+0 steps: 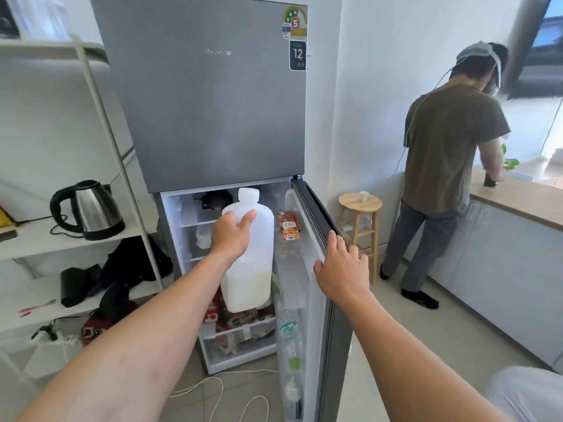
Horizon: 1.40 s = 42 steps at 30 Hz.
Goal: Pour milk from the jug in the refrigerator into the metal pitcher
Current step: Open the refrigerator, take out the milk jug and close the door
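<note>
**Jug Held at Open Refrigerator**

Head view: The translucent white plastic milk jug, capped and roughly a quarter full, is gripped at its shoulder by the left hand before the open lower compartment of the grey steel refrigerator. The right hand is spread open against the edge of the refrigerator door.

My left hand is covering the jug's shoulder; jug is hiding shelf items behind it. Fridge top is running off-frame.

Home kitchen: refrigerator, kettle on shelf, wooden counter.
</note>
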### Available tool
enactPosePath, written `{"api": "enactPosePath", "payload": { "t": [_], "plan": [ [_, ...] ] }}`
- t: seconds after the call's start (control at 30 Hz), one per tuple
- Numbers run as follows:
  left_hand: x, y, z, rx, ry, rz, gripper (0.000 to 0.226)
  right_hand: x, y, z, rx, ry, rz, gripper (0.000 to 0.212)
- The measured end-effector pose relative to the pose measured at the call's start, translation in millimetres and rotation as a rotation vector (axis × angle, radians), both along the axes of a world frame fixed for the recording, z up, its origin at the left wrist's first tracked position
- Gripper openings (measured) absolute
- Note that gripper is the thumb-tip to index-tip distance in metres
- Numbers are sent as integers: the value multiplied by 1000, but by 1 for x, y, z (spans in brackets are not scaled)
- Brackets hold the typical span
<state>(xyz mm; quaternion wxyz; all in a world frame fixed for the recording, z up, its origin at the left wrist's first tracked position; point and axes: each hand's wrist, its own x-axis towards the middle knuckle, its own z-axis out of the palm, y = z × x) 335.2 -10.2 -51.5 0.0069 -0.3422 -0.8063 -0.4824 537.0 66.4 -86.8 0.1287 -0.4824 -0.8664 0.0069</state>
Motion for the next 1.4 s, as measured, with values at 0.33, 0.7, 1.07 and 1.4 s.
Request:
{"api": "enactPosePath", "payload": {
  "t": [0.33, 0.7, 1.07, 1.4],
  "plan": [
    [-50, -52, -4, 26, -30, 115, 54, -47, -30, 8, -58, 162, 247, 46],
    [-142, -69, 8, 101, -55, 178, 49, -138, -30, 15, -159, 280, 434, 34],
    [-251, -66, 26, 178, 25, 246, 49, -238, -24, 2, -207, 162, 545, 68],
    [-331, -83, 23, 167, 47, 292, 48, -337, -28, -12, -325, 134, 582, 76]
  ]
}}
